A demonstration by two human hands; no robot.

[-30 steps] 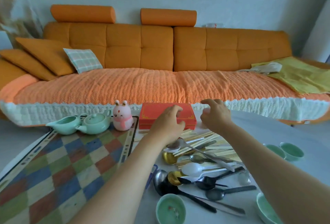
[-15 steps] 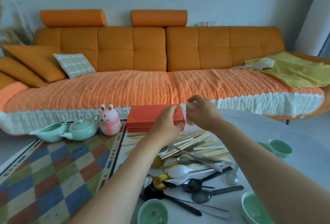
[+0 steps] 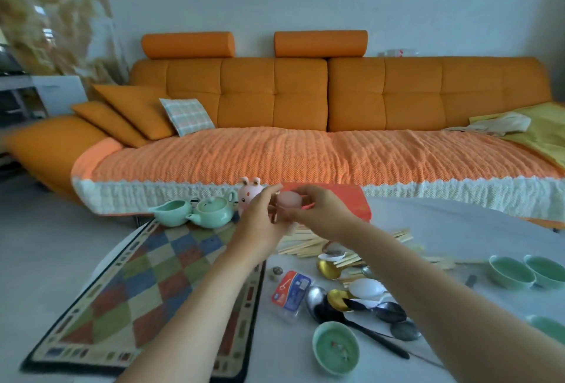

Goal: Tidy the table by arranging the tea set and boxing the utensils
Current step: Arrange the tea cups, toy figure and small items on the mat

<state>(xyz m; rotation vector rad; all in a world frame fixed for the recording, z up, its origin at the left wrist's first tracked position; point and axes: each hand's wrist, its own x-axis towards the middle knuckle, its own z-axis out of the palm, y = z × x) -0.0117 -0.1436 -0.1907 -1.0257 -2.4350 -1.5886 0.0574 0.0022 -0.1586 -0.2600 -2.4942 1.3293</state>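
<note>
Red box (image 3: 345,199) at table's (image 3: 458,229) far edge

teapot (image 3: 211,214) and pitcher (image 3: 172,213) on mat (image 3: 137,291) far edge, left. box (image 3: 351,199) behind chopsticks (image 3: 305,243), spoons (image 3: 351,297) nearer, cups (image 3: 510,272) right. sofa (image 3: 305,153) behind table (image 3: 443,229).

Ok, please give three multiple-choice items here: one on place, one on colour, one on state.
1. The pink rabbit stands: A right of the teapot; B left of it; C on top of it.
2. The box is: A blue; B red; C white.
3. The right hand: A lies open and flat; B makes an empty fist; C pinches a small pink thing.
Key: A, it shows just right of the teapot; B, its visible side is red; C, the fingers curl round the thing.
</note>
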